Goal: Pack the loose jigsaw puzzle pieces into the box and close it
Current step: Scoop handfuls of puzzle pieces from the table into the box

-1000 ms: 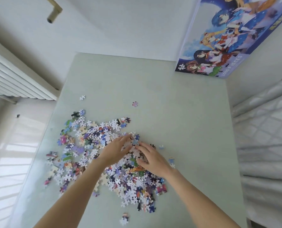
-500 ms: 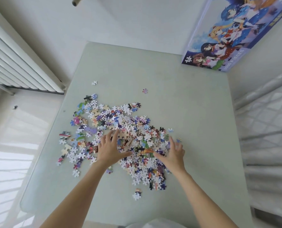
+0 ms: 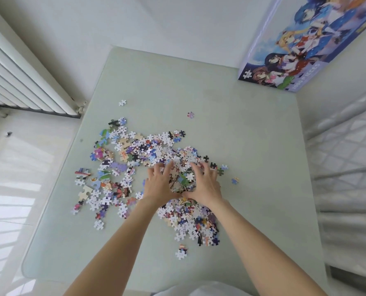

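A wide heap of loose jigsaw pieces point(image 3: 135, 159) lies spread over the middle of the pale green table point(image 3: 252, 146). My left hand point(image 3: 159, 184) and my right hand point(image 3: 205, 184) rest side by side on the heap, fingers spread and curled inward, cupping a small mound of pieces point(image 3: 183, 177) between them. The thumbs nearly touch at the near side. The puzzle box point(image 3: 301, 43), printed with cartoon figures and "1000 PIECES", stands at the far right corner of the table, leaning against the wall. Whether it is open cannot be seen.
Stray pieces lie apart from the heap: one at far left point(image 3: 122, 102), one toward the middle point(image 3: 190, 114), one near the front point(image 3: 181, 253). A white radiator point(image 3: 21, 77) stands at the left. A quilted bed cover point(image 3: 348, 157) borders the table's right edge.
Both hands were spread apart on the heap half a second ago. They have drawn together, pushing pieces into a mound between them. The camera has tilted slightly.
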Tool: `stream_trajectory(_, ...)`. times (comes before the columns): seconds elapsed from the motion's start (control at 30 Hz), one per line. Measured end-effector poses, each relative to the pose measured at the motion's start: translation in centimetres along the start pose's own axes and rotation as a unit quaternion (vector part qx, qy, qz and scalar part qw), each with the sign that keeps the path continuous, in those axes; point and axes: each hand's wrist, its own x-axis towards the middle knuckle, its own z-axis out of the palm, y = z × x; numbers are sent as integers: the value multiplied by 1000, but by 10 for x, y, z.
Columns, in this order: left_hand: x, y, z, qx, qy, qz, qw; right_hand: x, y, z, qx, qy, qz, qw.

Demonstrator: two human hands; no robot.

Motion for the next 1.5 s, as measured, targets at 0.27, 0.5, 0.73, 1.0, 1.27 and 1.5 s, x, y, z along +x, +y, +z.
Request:
stream_trajectory(0.27,3,-2,2,-39,23,9,999,7,-1,1,4,46,-38,998)
stream_trajectory(0.5,5,-5,2,-55,35,22,998,3,10,-1,4,94,-86,992)
stream_trajectory(0.73,3,2,2,-33,32,20,999,5,3,-7,78,-46,-58,994)
stream_trajectory(1.0,2,1,-2,-9,21,37,999,15,-7,-5,-28,27,-50,998)
stream_trajectory(1.27,-2,-17,-6,-14,53,28,998,7,1,2,-53,72,-88,992)
stream_trajectory(1.5,-8,-16,-9,-56,94,47,993,11,16,-1,-35,124,-116,985)
